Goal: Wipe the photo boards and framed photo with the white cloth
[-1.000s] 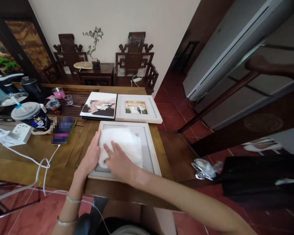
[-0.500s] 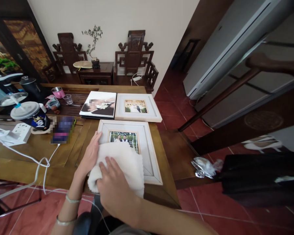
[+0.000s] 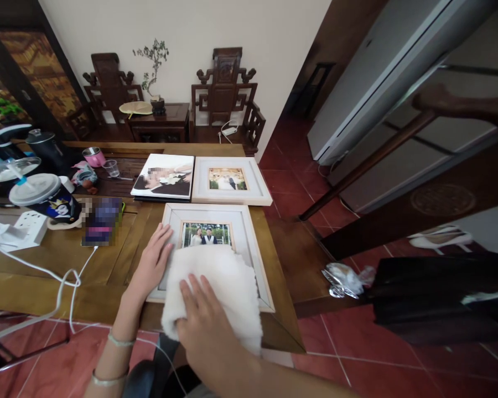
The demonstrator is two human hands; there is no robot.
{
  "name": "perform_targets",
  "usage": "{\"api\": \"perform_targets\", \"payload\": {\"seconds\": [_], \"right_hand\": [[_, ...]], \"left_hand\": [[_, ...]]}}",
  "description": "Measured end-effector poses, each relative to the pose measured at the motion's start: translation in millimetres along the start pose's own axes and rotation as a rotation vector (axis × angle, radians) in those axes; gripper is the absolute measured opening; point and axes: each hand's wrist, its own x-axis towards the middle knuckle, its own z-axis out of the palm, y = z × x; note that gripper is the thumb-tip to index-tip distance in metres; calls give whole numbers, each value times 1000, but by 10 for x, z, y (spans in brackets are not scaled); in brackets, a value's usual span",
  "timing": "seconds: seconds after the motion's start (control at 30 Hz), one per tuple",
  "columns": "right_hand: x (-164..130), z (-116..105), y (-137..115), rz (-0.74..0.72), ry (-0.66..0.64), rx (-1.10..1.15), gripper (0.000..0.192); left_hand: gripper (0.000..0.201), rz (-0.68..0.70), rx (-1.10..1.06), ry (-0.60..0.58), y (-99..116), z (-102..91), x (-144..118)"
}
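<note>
White fluffy cloth point(image 3: 216, 287) lies over near end of pale photo frame point(image 3: 249, 237), hanging past worktop point(image 3: 108, 265) edge. Right hand point(image 3: 203, 326) flat on cloth, fingers spread, pressing, not pinching. Left hand point(image 3: 151, 262) open, palm down on frame's left rail, pinning it. To wipe well: keep frame braced, even pressure, strokes w/ full palm, cloth bunched under palm not trailing. Cloth sits directly under right palm; photo uncovered beyond it.

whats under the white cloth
The white cloth lies over the near part of the picture frame, pressed by the right hand. The photo's top shows beyond it; the frame's lower border and the table edge there are covered.
</note>
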Motion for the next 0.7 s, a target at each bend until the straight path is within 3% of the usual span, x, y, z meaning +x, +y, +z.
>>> {"api": "perform_targets", "payload": {"seconds": [0.23,0.33,0.57,0.7], "right_hand": [[-456,-125,450,99,-107,-100,26],[-399,-75,403,52,-82,-139,25],[86,-67,78,-184,3,-107,27],[-4,-44,156,-115,8,-59,28]], "left_hand": [[39,19,38,9,-10,37,-5],[43,-15,37,-29,-3,54,-12],[45,8,84,-53,-13,52,-23],[47,7,100,-91,20,27,-22]]}}
